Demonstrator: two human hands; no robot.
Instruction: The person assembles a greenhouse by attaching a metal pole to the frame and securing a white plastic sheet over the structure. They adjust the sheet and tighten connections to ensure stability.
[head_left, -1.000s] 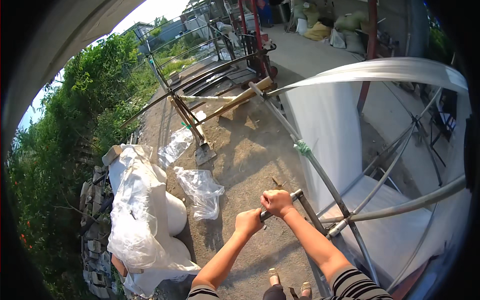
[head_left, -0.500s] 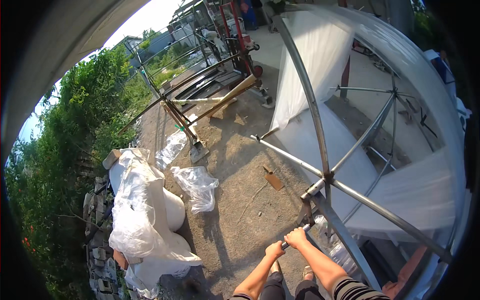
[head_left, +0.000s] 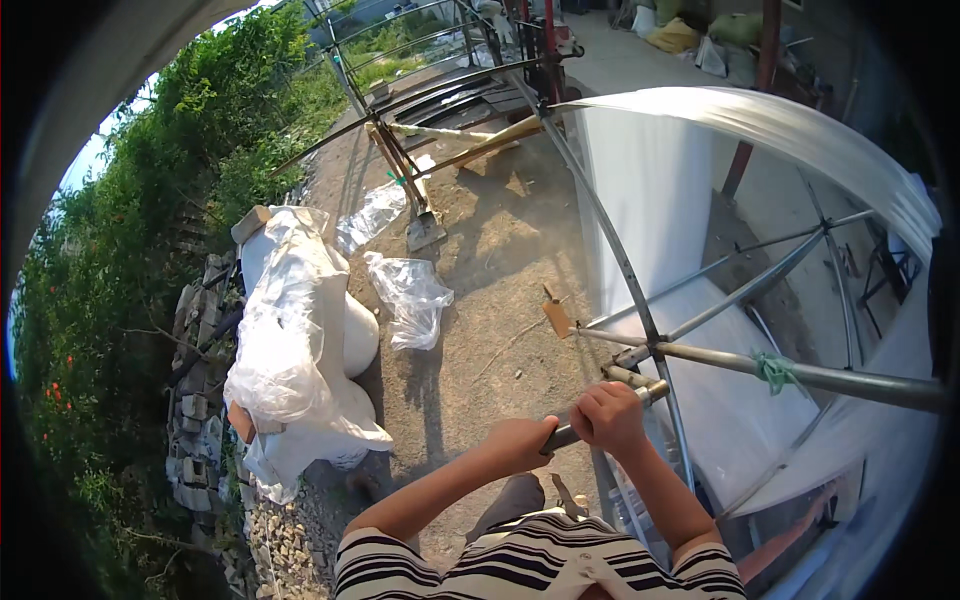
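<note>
My left hand (head_left: 520,441) and my right hand (head_left: 608,415) are both closed around a short metal pipe (head_left: 656,390), the right one nearer its far end. The pipe slants up to the right in front of me, beside a short tube stub at the frame's joint. That curved metal pipe frame (head_left: 640,310) stands just beyond my hands, with several tubes meeting at the joint. White translucent plastic sheeting (head_left: 650,190) hangs over the frame and spreads to the right. A green tie (head_left: 773,371) wraps one tube. How the pipe connects at the joint is hard to see.
White sacks under clear plastic (head_left: 290,330) stand at left, beside stacked bricks (head_left: 197,440) and bushes. Crumpled plastic (head_left: 408,302) and a brown piece (head_left: 558,319) lie on the dirt. Farther off are a metal rack (head_left: 400,150) and a red post (head_left: 755,110).
The pipe and both hands have come up and closer to me, my forearms now bent and wider apart. The frame and sheeting have shifted in view, and my striped shirt shows more.
</note>
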